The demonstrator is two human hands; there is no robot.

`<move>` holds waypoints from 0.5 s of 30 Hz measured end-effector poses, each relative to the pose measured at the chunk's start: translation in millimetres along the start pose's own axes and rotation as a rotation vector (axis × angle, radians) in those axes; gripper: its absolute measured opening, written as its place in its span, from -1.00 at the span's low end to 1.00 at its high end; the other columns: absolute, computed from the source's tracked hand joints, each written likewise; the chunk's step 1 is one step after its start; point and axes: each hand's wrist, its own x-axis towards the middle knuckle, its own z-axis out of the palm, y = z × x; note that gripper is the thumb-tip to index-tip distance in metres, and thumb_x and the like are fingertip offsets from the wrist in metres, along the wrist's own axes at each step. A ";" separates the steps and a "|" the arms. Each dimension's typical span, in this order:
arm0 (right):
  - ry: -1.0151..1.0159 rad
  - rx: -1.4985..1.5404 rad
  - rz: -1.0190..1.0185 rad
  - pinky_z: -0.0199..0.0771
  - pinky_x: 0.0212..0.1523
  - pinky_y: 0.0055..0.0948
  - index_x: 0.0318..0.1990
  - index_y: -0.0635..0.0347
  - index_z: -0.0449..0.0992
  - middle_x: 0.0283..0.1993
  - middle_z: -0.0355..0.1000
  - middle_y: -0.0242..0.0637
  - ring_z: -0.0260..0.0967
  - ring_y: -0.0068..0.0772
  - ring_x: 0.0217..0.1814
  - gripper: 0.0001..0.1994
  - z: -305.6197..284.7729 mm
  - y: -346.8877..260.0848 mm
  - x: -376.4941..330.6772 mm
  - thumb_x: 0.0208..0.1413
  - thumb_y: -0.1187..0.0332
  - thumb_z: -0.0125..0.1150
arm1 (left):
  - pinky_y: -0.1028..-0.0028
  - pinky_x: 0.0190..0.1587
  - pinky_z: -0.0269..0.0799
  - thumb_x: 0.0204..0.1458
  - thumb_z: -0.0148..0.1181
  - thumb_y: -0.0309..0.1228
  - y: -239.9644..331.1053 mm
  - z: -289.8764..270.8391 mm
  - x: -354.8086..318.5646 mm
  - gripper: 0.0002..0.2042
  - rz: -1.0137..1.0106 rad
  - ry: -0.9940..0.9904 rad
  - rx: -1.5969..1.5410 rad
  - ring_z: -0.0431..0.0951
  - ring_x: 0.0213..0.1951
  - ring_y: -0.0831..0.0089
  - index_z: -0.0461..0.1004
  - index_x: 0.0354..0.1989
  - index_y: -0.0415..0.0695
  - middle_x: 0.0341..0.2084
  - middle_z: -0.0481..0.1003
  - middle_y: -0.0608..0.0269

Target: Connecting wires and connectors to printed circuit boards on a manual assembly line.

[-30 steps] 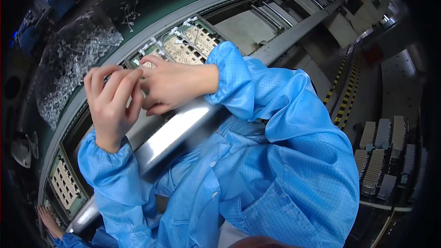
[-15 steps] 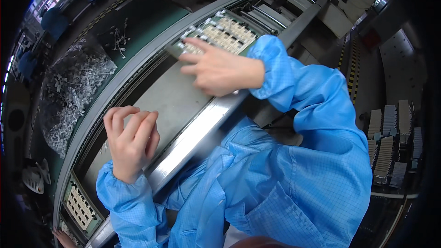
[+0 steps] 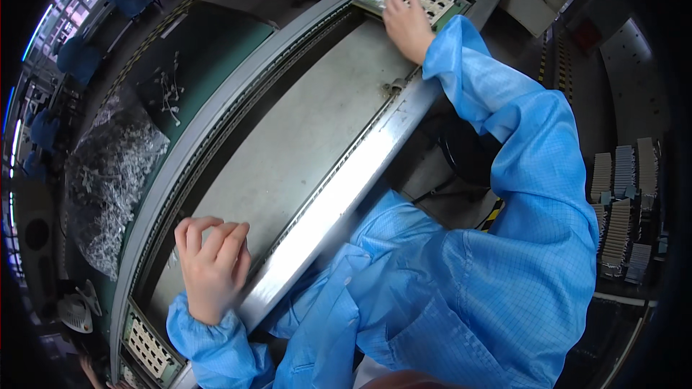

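At the far end of the conveyor, my right hand (image 3: 409, 27) rests with its fingers stretched at the near edge of a panel of circuit boards (image 3: 432, 1). The panel is cream with dark parts, and white connectors line its left side. My left hand (image 3: 213, 266) is curled above the conveyor's near end. Thin white wire leads (image 3: 173, 256) poke out beside its fingers; the rest of them is hidden by the hand. Close to my left sleeve, a second circuit board panel (image 3: 149, 346) lies on the rails.
The conveyor's metal rail (image 3: 317, 223) runs diagonally before me. Beyond it, a clear plastic bag (image 3: 115, 180) of white wire leads lies on a green table (image 3: 205, 65), with loose leads (image 3: 171, 90) nearby. Another person's hand (image 3: 90, 371) shows lower left. Racks (image 3: 618, 234) stand at right.
The far panel has moved farther up the conveyor, away from me, with my right hand at its edge. My left hand stays curled over the near end. The view has shifted somewhat.
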 end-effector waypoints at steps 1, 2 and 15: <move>-0.064 -0.054 0.076 0.00 0.41 0.40 0.08 0.16 0.59 0.16 0.43 -0.16 0.21 -0.04 0.38 -0.63 20.1 4.6 6.6 0.22 0.21 0.09 | 0.05 0.10 0.31 -0.14 0.33 -0.52 1.1 -1.4 2.3 -0.71 -0.041 -0.061 0.019 0.49 -0.06 0.17 0.58 -0.16 -0.17 -0.24 0.55 0.21; -0.130 -0.110 0.153 0.00 0.40 0.41 0.11 0.16 0.58 0.17 0.43 -0.16 0.22 -0.02 0.37 -0.62 41.0 10.5 14.4 0.25 0.20 0.06 | 0.04 0.12 0.29 -0.13 0.33 -0.49 3.2 -3.6 4.5 -0.70 -0.082 -0.120 0.038 0.48 -0.04 0.16 0.58 -0.14 -0.16 -0.21 0.56 0.21; -0.477 -0.109 0.700 0.15 0.26 0.54 0.12 0.08 0.62 0.12 0.51 -0.10 0.33 0.08 0.27 -0.67 290.8 120.7 64.8 0.36 0.26 0.00 | 0.02 0.10 0.44 0.27 0.05 -0.24 100.4 52.7 -38.8 -0.66 -0.527 0.064 0.190 0.57 -0.05 0.06 0.59 0.02 -0.20 -0.11 0.60 0.05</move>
